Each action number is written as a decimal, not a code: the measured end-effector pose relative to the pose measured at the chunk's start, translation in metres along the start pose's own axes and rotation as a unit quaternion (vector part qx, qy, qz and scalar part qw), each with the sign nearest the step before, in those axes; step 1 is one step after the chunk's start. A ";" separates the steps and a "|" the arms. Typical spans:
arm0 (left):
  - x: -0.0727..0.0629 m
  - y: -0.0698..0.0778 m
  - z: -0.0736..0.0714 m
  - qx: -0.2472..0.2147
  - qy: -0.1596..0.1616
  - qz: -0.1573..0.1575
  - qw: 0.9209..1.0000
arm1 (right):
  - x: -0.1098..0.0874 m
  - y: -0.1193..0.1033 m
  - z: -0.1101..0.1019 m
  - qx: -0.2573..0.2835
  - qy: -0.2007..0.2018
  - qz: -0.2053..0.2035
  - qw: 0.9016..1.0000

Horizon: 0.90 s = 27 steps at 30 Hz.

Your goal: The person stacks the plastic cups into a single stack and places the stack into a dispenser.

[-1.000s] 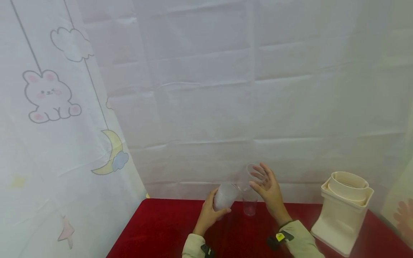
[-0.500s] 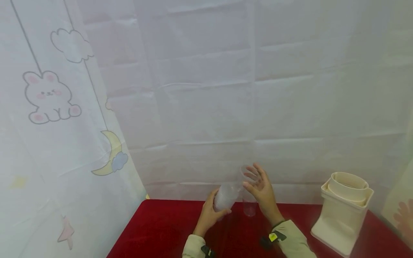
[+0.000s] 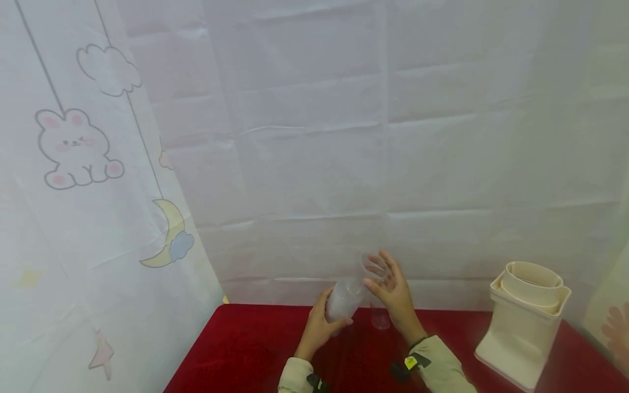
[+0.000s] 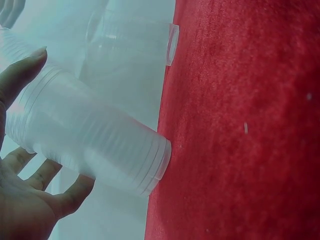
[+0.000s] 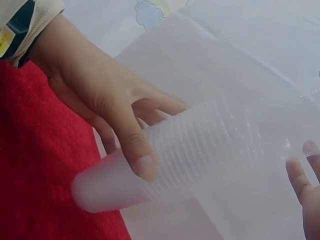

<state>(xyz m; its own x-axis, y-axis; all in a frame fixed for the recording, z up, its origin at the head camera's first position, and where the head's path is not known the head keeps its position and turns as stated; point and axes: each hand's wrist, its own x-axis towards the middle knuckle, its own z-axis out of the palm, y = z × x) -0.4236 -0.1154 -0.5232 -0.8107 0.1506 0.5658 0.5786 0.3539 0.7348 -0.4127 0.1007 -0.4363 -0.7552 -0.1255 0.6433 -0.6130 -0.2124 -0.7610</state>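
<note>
My left hand (image 3: pixel 316 327) grips a tilted stack of nested clear plastic cups (image 3: pixel 344 300) above the table. In the right wrist view, its thumb and fingers wrap the ribbed stack (image 5: pixel 175 155), whose mouth end points up and right. My right hand (image 3: pixel 395 297) holds a single clear plastic cup (image 3: pixel 369 270) around its side, close to the stack's mouth. How far that cup sits inside the stack is hard to tell through the clear plastic. Another clear cup (image 3: pixel 380 320) stands upright on the table behind the hands, partly hidden by my right hand.
A red cloth (image 3: pixel 250 338) covers the table. At the right stands a cream plastic housing (image 3: pixel 516 338) with a round open collar on top. White sheeting (image 3: pixel 304 174) with creases hangs behind the table, and a printed sheet (image 3: pixel 73 229) hangs at the left.
My right hand has shifted left with its cup, closing in on the mouth of the stack. My left hand and its stack have hardly moved.
</note>
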 end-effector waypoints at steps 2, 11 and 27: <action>-0.003 0.001 0.000 -0.001 -0.002 0.002 1.000 | -0.004 0.000 0.002 -0.012 -0.005 0.000 1.000; -0.007 0.004 -0.001 -0.013 -0.025 0.009 1.000 | -0.016 -0.002 0.011 -0.010 -0.015 -0.008 1.000; -0.008 0.003 -0.002 -0.012 -0.029 0.023 0.999 | -0.023 0.014 0.012 -0.107 -0.018 -0.015 0.994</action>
<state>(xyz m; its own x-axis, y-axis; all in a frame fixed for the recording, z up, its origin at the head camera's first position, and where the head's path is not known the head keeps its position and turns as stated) -0.4155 -0.1172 -0.5251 -0.7866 0.2197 0.5771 0.6168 0.3240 0.7174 -0.4011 0.0893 -0.4611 -0.7295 -0.1582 0.6654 -0.6732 -0.0056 -0.7394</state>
